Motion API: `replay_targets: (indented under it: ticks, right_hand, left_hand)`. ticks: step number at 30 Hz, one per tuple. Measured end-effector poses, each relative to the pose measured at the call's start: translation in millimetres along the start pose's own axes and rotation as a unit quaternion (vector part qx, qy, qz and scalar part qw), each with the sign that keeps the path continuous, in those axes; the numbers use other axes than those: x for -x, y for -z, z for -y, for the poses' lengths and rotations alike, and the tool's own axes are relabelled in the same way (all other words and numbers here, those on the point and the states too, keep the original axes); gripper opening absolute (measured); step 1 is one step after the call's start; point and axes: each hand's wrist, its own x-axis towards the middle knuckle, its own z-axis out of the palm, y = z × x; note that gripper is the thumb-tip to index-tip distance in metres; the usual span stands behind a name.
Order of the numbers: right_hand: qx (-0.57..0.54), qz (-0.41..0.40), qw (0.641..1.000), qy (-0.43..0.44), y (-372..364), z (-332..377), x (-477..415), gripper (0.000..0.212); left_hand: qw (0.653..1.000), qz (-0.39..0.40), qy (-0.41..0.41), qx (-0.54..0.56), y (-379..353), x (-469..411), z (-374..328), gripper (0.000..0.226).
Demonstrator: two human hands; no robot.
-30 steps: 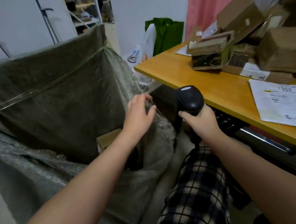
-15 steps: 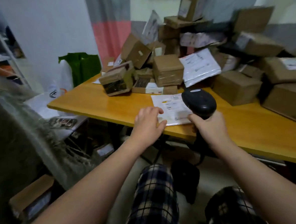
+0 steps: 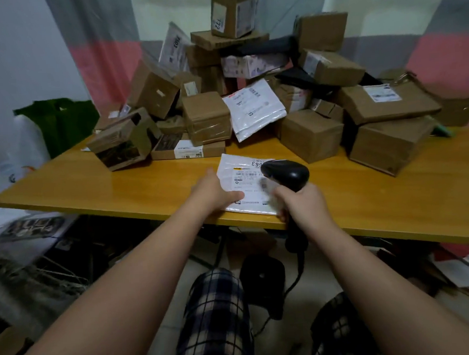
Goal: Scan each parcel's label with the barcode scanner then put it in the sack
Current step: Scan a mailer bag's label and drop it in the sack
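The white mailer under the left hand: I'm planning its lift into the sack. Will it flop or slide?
Probably floppy: the white mailer lies thin and flat, like a plastic pouch. Likely light for its area. It may slide easily, since its glossy film rests on the smooth table near the edge.

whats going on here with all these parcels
A person is working through parcels at a wooden table. Their right hand grips a black barcode scanner, its head over the label of a flat white mailer lying near the table's front edge. The left hand rests flat on the mailer's left side. Behind it, a heap of cardboard boxes and more mailers sits waiting.
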Motion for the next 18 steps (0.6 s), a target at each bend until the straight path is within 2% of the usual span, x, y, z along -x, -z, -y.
replay_targets:
  ticks: [4,7,10,12,16,18]
  right_hand:
    - [-0.007,-0.006,1.0,0.011,-3,-2,0,0.02]
    - [0.007,-0.023,0.999,0.028,-1,-6,2,0.019]
    - [0.039,-0.039,0.995,0.08,-1,-6,9,0.015]
    - [0.031,-0.046,0.993,0.108,-3,-3,15,0.018]
    - [-0.03,-0.05,0.989,0.138,-9,11,27,0.051]
    - [-0.031,-0.044,0.988,0.147,-11,15,31,0.057]
  left_hand:
    - [0.99,-0.012,0.033,0.137,10,1,-1,0.047]
    - [0.942,-0.032,0.001,0.335,8,5,5,0.013]
    - [0.889,-0.103,-0.061,0.443,5,9,12,0.009]
    - [0.867,-0.138,-0.086,0.47,2,12,16,0.01]
    - [0.852,-0.156,-0.098,0.49,-5,14,24,0.009]
    - [0.849,-0.166,-0.1,0.492,-8,14,28,0.01]
